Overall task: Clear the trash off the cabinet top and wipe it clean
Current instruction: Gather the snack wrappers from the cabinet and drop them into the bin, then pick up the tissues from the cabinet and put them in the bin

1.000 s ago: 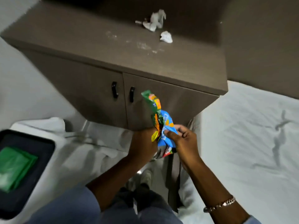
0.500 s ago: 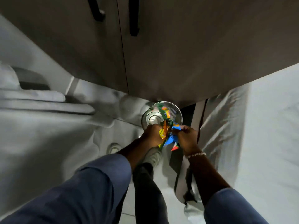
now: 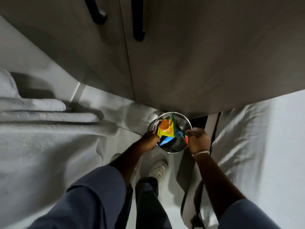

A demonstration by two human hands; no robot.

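A round metal mesh waste bin point(image 3: 179, 148) stands on the floor at the foot of the brown cabinet point(image 3: 181, 66). Colourful snack wrappers point(image 3: 166, 128), orange, yellow, green and blue, hang over the bin's mouth. My left hand point(image 3: 151, 140) pinches their left side and my right hand point(image 3: 197, 139) pinches their right side, both at the bin's rim. The cabinet top is out of view; only its two doors with black handles point(image 3: 138, 22) show.
White bedding point(image 3: 41, 142) lies piled at the left and a white sheet point(image 3: 255, 146) hangs at the right, leaving a narrow strip of floor. My white shoe point(image 3: 158, 170) stands just behind the bin. A dark cord point(image 3: 183, 207) runs down beside the right sheet.
My view has tipped down from the cabinet top to the floor. Both hands have lowered the wrappers from chest height to the mouth of the bin and spread them apart.
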